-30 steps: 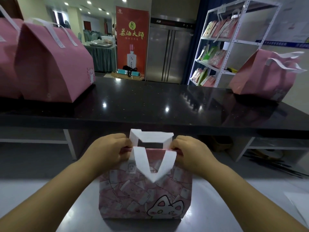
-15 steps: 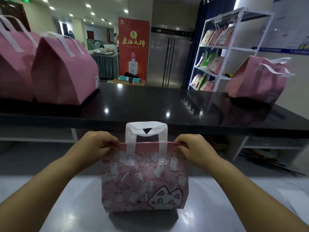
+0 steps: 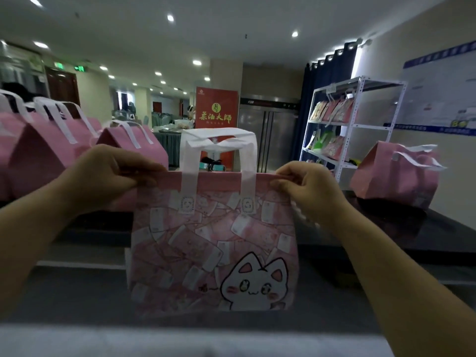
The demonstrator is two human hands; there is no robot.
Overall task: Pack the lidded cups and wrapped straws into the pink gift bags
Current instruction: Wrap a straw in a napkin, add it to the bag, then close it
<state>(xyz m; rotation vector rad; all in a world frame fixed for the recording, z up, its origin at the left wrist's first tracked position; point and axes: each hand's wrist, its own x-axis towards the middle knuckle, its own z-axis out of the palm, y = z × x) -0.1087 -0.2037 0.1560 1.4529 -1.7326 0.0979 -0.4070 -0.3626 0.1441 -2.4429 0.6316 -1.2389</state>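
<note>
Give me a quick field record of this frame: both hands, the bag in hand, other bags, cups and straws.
left hand: pinches the cat-print bag at its top left rim
right hand: pinches its top right rim
bag state: upright, hanging between both hands, white handles standing up
left bags: several, pink, on the black counter
right bag: one, pink, same counter
cups, straws: none visible
</note>
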